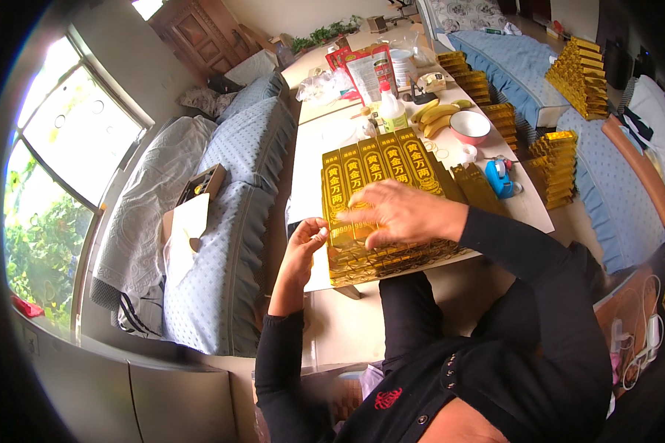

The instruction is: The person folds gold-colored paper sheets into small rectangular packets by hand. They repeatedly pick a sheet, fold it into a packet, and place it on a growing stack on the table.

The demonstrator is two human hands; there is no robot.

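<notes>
A stack of long gold foil boxes [372,171], printed with writing, lies on the near end of the table. My right hand [402,213] is over the near part of the top row, palm down and slightly blurred. Its fingers are spread, and whether they touch the foil is unclear. At the stack's left edge is my left hand [308,243], thumb and forefinger close together by a box corner. I cannot tell if they pinch it. Darker gold pieces [476,185] lie right of the stack.
A blue tape dispenser [499,178], a pink-and-white bowl [470,128], bananas [436,117] and a white bottle with a red cap [391,108] stand on the table [532,207]. Blue-covered sofas [221,255] flank it. More gold stacks [579,77] are at right.
</notes>
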